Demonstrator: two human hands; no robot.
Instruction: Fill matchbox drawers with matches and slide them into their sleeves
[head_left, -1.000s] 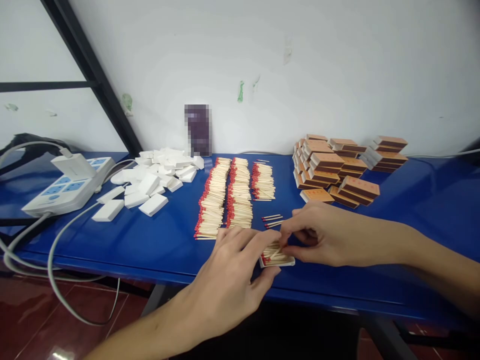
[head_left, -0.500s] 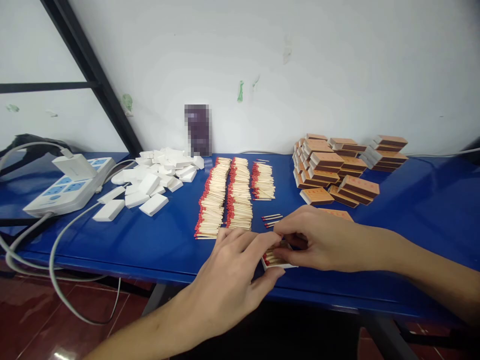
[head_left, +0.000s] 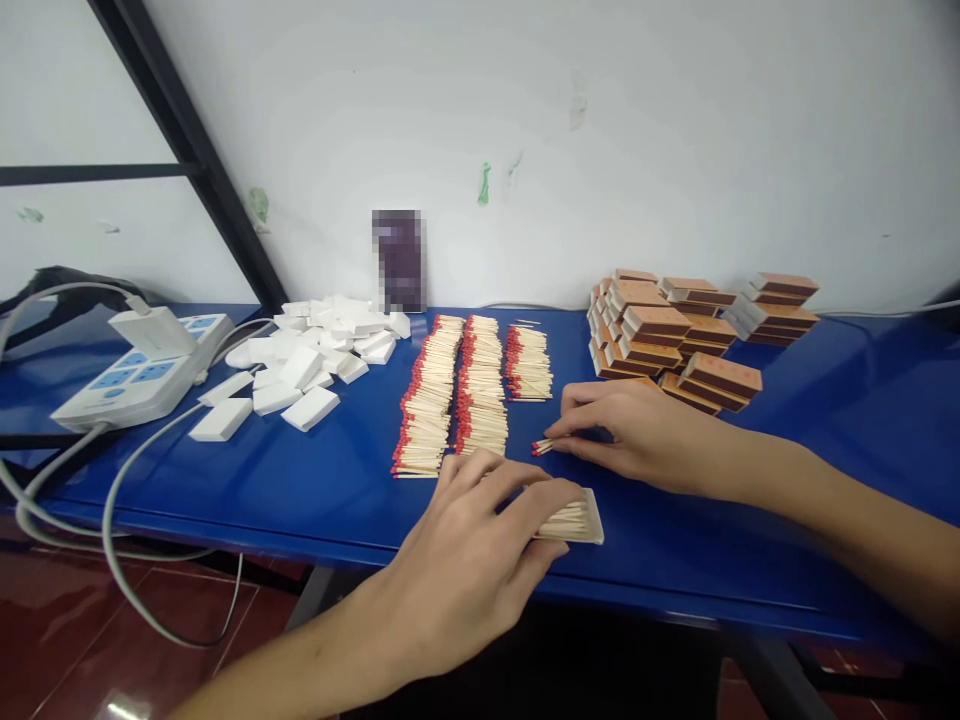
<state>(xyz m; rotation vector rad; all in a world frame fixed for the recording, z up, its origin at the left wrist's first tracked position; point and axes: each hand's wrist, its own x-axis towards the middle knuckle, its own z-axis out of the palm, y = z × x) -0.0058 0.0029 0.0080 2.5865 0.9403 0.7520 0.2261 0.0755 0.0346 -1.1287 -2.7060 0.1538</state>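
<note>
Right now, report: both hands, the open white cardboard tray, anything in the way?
Left hand holding open white cardboard tray, pale wooden matches inside. Right hand pinching a few red-headed wooden matches. Left hand covers tray's left end.

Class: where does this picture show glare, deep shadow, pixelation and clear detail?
In the head view: glare on the red floor at lower left; near-black shadow beneath the blue table; coarse pixelation over a dark item by the wall; matches, in rows, show distinct red heads.

Bare wooden matches (head_left: 484,395), smooth white cardboard tray (head_left: 595,518), glossy blue tabletop (head_left: 315,490), shiny floor tiles (head_left: 172,605).
</note>
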